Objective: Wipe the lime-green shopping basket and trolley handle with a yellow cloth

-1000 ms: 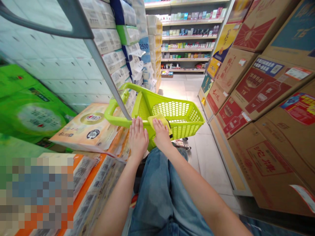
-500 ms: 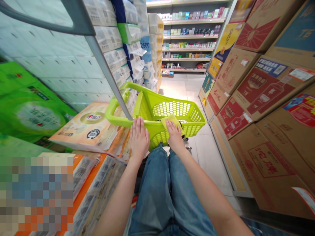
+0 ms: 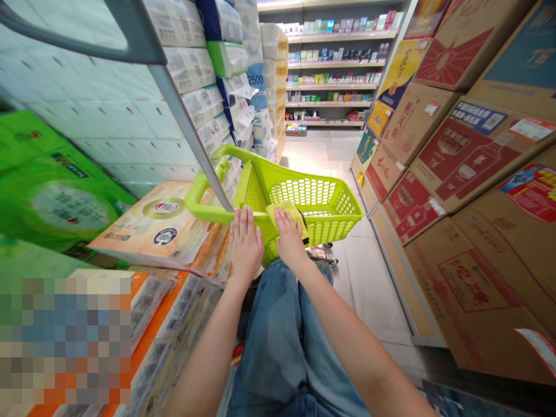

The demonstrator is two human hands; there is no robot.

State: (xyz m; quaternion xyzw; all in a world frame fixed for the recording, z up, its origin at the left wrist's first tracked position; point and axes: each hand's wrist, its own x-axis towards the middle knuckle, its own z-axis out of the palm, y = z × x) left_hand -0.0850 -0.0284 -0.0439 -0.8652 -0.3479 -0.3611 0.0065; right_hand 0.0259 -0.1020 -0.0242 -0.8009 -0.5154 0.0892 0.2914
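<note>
Lime-green shopping cart (image 3: 328, 233) stands in the store aisle (image 3: 369, 278), just beyond jeans-clad knees (image 3: 278, 284). The right hand (image 3: 290, 236) is clamped on a yellow cloth (image 3: 293, 209) at its near rim (image 3: 332, 219); the left hand (image 3: 246, 237) lies flat, uncurled. From where I stand, even pressure and a bracing left palm look best. Tissue packs (image 3: 189, 69) and cartons (image 3: 473, 150) flank it.

The right hand (image 3: 290, 237) presses a yellow cloth (image 3: 288, 206) to the near rim of a lime-green shopping basket (image 3: 332, 219) while the left hand (image 3: 245, 244) rests flat on that rim beside a gray pull handle (image 3: 192, 136), above 2 denim-clad legs (image 3: 275, 324).
</note>
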